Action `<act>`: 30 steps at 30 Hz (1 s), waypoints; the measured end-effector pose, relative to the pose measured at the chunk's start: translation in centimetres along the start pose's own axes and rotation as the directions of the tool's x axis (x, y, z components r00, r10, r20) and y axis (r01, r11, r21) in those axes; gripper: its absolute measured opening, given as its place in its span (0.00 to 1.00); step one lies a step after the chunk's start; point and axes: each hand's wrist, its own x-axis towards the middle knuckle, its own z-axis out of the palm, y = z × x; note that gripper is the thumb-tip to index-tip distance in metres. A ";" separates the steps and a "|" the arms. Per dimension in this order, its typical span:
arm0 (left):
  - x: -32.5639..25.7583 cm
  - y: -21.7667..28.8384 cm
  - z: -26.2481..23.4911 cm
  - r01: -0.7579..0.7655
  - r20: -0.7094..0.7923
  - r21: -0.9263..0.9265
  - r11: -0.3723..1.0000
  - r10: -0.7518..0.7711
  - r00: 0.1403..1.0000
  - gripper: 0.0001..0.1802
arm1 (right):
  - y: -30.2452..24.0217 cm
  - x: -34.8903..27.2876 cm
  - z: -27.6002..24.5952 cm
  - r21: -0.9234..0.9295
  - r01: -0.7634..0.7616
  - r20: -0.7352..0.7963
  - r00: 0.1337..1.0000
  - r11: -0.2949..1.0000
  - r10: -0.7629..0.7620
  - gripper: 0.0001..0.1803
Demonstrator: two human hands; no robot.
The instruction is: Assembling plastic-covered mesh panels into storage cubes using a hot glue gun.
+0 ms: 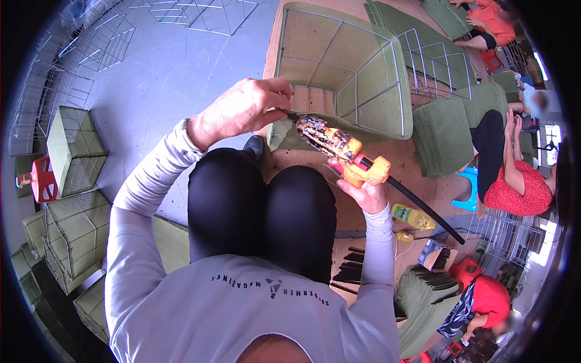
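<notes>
A hot glue gun [331, 141], orange and heavily smeared with dark residue, is gripped in my right hand [367, 195]. A long black glue stick [426, 209] juts from its rear. Its nozzle reaches the near corner of a wire-framed box [372, 97] covered in green sheet material. At that same corner my left hand [247, 107] pinches the edge of the green covering, thumb against fingers. A loose green flap [279, 134] hangs just below the fingers. The exact spot where nozzle meets material is hidden by the hand and gun.
Stacked green sheets [440, 136] lie right of the box, beside a bare wire frame [445, 63]. A yellow-labelled bottle [413, 216] and dark strips [350, 266] are near my right arm. Covered boxes [75, 148] stand at left. Several people work along the right.
</notes>
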 end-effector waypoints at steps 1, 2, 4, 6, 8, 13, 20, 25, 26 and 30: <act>0.1 0.3 -0.3 0.015 0.024 0.033 0.999 -0.016 1.000 0.07 | -0.1 0.1 0.2 0.024 0.004 -0.009 1.000 1.000 -0.004 0.27; 0.2 0.5 -0.4 0.029 0.048 0.067 0.997 -0.032 0.998 0.06 | -0.1 0.3 0.4 0.065 -0.004 -0.006 1.000 0.998 0.004 0.27; 0.1 0.8 -0.3 0.038 0.030 0.078 0.996 -0.040 0.999 0.06 | -1.2 0.2 0.3 0.012 -0.029 -0.003 1.000 1.000 0.029 0.27; 0.0 0.9 -0.2 0.046 0.011 0.089 0.995 -0.047 0.999 0.05 | -1.8 0.4 0.8 0.074 -0.046 -0.047 0.998 0.996 0.049 0.26; 0.0 0.9 0.1 0.058 -0.070 0.046 0.997 -0.055 0.996 0.05 | -1.4 0.1 0.7 -0.048 0.005 -0.040 0.999 0.999 -0.007 0.28; -0.3 0.6 0.2 0.055 -0.068 0.065 0.996 -0.051 0.996 0.04 | -0.7 0.4 1.2 -0.305 0.146 0.022 0.989 0.941 -0.146 0.32; -0.1 0.4 0.1 0.053 -0.056 0.065 0.996 -0.049 0.997 0.04 | -1.9 0.7 0.9 -0.584 0.288 0.039 0.944 0.759 -0.328 0.33; 0.0 0.5 -0.1 0.053 -0.048 0.074 0.996 -0.050 0.998 0.05 | -2.0 0.9 1.0 -0.281 0.104 -0.057 0.991 0.954 -0.125 0.21; 0.0 0.5 -0.2 0.055 -0.043 0.082 0.995 -0.052 0.998 0.05 | -1.7 0.7 1.1 -0.280 0.105 -0.057 0.990 0.954 -0.126 0.21; -0.1 0.3 -0.2 0.064 -0.031 0.089 0.994 -0.061 0.998 0.06 | -1.6 0.5 1.1 -0.324 0.088 -0.045 0.993 0.942 -0.109 0.17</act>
